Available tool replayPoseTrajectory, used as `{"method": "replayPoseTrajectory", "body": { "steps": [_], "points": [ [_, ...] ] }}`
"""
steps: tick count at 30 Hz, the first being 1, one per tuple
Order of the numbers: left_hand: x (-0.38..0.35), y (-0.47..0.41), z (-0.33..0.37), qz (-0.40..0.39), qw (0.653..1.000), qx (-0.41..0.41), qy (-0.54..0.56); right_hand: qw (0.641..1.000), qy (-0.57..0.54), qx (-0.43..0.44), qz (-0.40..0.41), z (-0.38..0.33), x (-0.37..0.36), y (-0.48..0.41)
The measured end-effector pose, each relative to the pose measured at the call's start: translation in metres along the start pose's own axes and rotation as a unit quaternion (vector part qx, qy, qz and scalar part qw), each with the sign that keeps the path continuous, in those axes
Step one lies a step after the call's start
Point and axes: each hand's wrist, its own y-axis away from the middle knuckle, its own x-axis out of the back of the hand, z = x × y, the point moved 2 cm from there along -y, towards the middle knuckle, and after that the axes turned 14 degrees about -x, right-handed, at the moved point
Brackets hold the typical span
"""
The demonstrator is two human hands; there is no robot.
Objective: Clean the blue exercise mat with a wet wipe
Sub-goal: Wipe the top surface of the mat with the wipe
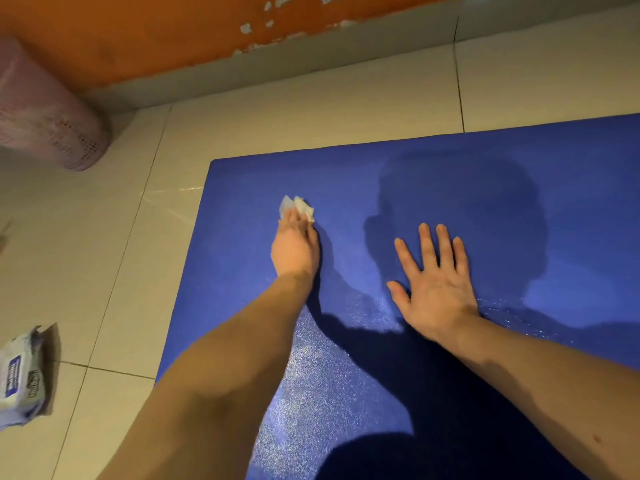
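The blue exercise mat (450, 188) lies flat on the tiled floor and fills the middle and right of the view. My left hand (294, 247) presses a crumpled white wet wipe (298, 207) onto the mat near its far left corner, fingers curled over the wipe. My right hand (434, 282) lies flat on the mat to the right, fingers spread and straight, holding nothing. Damp, shiny streaks show on the mat near both arms.
A pack of wet wipes (22, 375) lies on the beige floor tiles (114, 271) at the left edge. A pink perforated basket (45, 123) stands at the far left by the orange wall (156, 32). My shadow falls across the mat.
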Motion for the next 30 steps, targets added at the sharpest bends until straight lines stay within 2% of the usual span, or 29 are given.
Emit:
{"method": "replayPoseTrajectory", "body": {
  "steps": [2, 4, 8, 12, 14, 18, 21, 24, 27, 30],
  "points": [
    [-0.003, 0.013, 0.021, -0.023, 0.997, -0.069, 0.009, 1.0, 0.004, -0.003, 0.001, 0.0, 0.0, 0.001],
    [-0.005, 0.015, 0.021, -0.048, 0.993, -0.103, -0.023, 1.0, 0.002, -0.003, 0.002, 0.0, 0.001, 0.001],
    [0.012, -0.013, -0.01, -0.048, 0.996, -0.043, -0.056, 1.0, -0.007, 0.003, 0.004, 0.0, 0.001, 0.0],
    [0.015, -0.054, -0.035, -0.039, 0.994, 0.07, -0.069, 1.0, -0.017, 0.005, 0.004, 0.001, -0.001, 0.0],
    [0.009, -0.066, -0.036, -0.032, 0.993, 0.097, -0.053, 1.0, -0.019, 0.004, 0.004, 0.002, -0.002, 0.0],
    [-0.005, -0.062, -0.011, 0.019, 1.0, 0.022, 0.007, 1.0, -0.009, -0.002, 0.0, 0.002, -0.002, 0.0],
    [-0.015, -0.043, 0.025, -0.012, 0.997, -0.071, 0.037, 1.0, 0.001, -0.003, 0.008, 0.001, -0.001, 0.001],
    [-0.017, -0.039, 0.033, -0.04, 0.993, -0.106, 0.033, 1.0, 0.005, -0.001, 0.008, -0.001, 0.0, 0.001],
    [-0.003, -0.057, 0.009, -0.04, 0.997, -0.064, -0.016, 1.0, 0.003, -0.003, 0.002, 0.0, 0.0, 0.0],
    [0.007, -0.084, -0.021, -0.026, 0.998, 0.05, -0.042, 1.0, -0.01, -0.001, -0.004, 0.0, 0.0, 0.0]
  ]
}}
